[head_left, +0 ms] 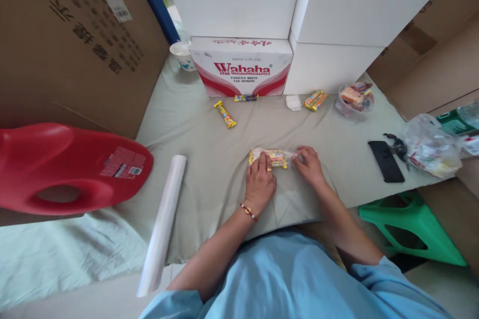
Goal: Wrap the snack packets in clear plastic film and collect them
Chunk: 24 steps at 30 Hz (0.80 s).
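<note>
A bundle of yellow-wrapped snack sticks (278, 158) lies on the cloth in front of me, in clear plastic wrap. My left hand (260, 179) is closed over its left part, the fingers pressing it from above and hiding some of it. At the bundle's right end, my right hand (309, 164) pinches the gathered clear plastic (292, 155). Farther back lie a single yellow snack stick (225, 114) and a dark blue and yellow one (246, 97). To their right are a crumpled white tissue (293, 102) and another yellow snack bundle (315, 100).
A Wahaha carton (243, 67) and white boxes stand behind. At left are a red jug (75, 164) and a clear film roll (162, 224). Rightward are a snack bowl (354, 102), black phone (386, 161), keys (398, 147), plastic bag (430, 147) and green stool (415, 229).
</note>
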### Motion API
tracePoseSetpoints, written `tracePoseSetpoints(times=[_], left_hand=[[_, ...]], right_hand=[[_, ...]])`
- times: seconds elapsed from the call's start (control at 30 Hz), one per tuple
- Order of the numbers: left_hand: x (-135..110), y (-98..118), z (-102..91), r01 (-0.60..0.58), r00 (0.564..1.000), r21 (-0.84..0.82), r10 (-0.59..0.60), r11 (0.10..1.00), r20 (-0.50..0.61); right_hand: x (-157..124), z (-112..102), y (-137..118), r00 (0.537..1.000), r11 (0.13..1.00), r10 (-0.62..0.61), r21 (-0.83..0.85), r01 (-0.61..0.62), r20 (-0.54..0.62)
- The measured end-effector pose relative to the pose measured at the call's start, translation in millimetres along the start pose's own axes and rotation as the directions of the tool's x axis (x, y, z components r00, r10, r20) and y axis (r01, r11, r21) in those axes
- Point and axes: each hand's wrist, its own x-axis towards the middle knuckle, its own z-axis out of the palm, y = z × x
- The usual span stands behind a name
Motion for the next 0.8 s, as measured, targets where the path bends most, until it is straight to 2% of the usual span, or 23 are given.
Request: tracePoseSetpoints(times=[0.1, 0.2, 0.27, 0.33, 0.47, 0.57, 0.67, 0.73, 0.8], left_hand=[[0, 0, -0.2, -0.01, 1.0, -0.001, 0.01, 1.0, 0.019], [0, -1, -0.1, -0.015, 1.0, -0.001, 0.015, 1.0, 0.025], [-1, -1, 0.4, -0.023, 0.999, 0.008, 0.023, 1.0, 0.025], [-1, -1, 1.2, -0.036, 0.999, 0.009, 0.036, 0.999, 0.027], [-2, -3, 5.3, -0.05, 0.998, -0.04, 0.051, 0.998, 0.023], [-3, -4, 10.1, -0.053, 0.998, -0.112, 0.051, 0.992, -0.027], [-3, -7, 12.6, -0.097, 0.991, -0.227, 0.072, 0.969, -0.117], [-2, -11, 11.2, -0.136, 0.979, -0.329, 0.076, 0.935, -0.189], [-3, -18, 7.2, -0.135, 0.966, -0.455, 0.014, 0.88, -0.259]], right_hand=[[5, -11, -8, 0.993, 0.963, 0.096, 0.244, -0.111, 0.072], [16, -11, -26, 0.98, 0.928, 0.111, 0.337, -0.163, 0.168], [26, -4, -44, 0.986, 0.957, 0.033, 0.279, -0.079, 0.166], [37, 7, -62, 0.977, 0.989, -0.053, 0.149, 0.022, 0.206], [49, 27, -88, 0.937, 0.982, -0.084, -0.131, 0.135, 0.338], [41, 34, -92, 0.925, 0.95, -0.118, -0.23, 0.212, 0.362], [25, 36, -85, 0.901, 0.918, -0.228, -0.226, 0.325, 0.37], [13, 37, -80, 0.881, 0.897, -0.3, -0.207, 0.392, 0.366], [2, 36, -78, 0.864, 0.869, -0.342, -0.224, 0.441, 0.37]])
